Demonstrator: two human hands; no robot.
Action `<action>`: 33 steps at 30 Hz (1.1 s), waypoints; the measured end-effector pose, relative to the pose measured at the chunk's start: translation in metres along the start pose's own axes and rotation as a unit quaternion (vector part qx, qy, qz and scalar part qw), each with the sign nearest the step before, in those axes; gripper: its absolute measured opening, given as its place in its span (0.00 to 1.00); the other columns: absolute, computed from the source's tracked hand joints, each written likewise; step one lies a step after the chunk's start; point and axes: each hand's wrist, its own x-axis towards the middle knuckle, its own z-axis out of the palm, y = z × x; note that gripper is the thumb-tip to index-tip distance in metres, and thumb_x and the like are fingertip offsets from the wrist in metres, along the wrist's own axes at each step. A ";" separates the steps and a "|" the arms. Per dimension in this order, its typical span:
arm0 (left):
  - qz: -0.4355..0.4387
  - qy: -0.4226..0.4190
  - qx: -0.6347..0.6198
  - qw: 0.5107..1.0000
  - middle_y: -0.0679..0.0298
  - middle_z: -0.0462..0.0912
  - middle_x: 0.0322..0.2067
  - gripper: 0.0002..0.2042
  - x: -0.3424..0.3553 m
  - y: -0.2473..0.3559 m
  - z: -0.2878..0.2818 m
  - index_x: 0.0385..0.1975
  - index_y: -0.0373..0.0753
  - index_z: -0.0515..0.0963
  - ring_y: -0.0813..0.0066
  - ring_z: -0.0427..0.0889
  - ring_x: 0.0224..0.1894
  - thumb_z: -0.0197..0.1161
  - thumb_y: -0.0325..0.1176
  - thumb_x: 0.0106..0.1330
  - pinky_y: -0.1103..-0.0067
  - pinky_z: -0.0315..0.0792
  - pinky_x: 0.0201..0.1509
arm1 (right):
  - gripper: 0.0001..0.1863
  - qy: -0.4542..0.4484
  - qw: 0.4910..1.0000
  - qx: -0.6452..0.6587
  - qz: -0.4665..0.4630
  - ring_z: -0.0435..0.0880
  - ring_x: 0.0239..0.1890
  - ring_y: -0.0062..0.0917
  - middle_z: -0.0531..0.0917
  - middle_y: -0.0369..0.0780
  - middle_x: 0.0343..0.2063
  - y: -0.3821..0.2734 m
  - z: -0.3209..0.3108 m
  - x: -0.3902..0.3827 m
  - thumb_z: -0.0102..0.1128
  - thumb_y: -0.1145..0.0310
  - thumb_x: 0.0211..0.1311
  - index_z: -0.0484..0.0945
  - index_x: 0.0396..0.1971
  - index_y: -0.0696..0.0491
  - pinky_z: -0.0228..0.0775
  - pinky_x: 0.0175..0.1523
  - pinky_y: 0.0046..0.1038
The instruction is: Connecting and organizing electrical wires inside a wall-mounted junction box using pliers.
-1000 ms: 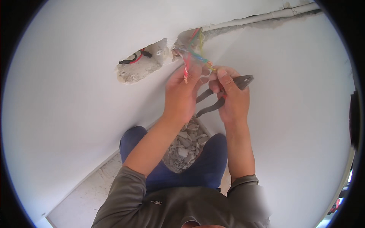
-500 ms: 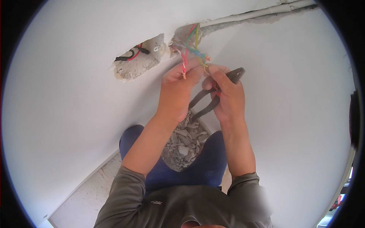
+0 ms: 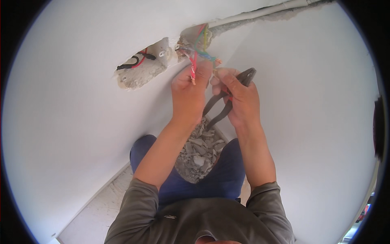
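Note:
My left hand (image 3: 187,87) is closed around a bundle of electrical wires where they come out of a broken hole in the wall. Red wires (image 3: 193,69) with twisted bare copper ends hang over its fingers. Blue-green wires (image 3: 208,57), also ending in bare copper, stick out above the thumb. Inside my right hand (image 3: 243,95) lies a pair of pliers (image 3: 221,114), jaws up and dark handles pointing down. The thumb and fingertips of that hand pinch near a thin yellow-green wire (image 3: 214,70); its tip is partly hidden.
A second rough hole (image 3: 142,67) to the left holds black and red cables (image 3: 140,61). A white conduit (image 3: 260,13) runs in a chiselled groove to the upper right. Grey rubble (image 3: 198,156) lies between my knees, against the wall corner.
The whole view has shifted slightly. My right fingertips and the pliers have moved a little left and up. Both hands keep their hold.

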 end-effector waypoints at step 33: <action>-0.036 0.012 -0.036 0.999 0.63 0.84 0.34 0.17 0.008 0.005 0.010 0.49 0.27 0.81 0.79 0.78 0.34 0.68 0.36 0.71 0.81 0.70 0.41 | 0.05 0.108 0.946 -0.254 -0.171 0.82 0.28 0.24 0.84 0.36 0.28 0.000 0.016 -0.003 0.65 0.73 0.66 0.84 0.38 0.58 0.73 0.33 0.27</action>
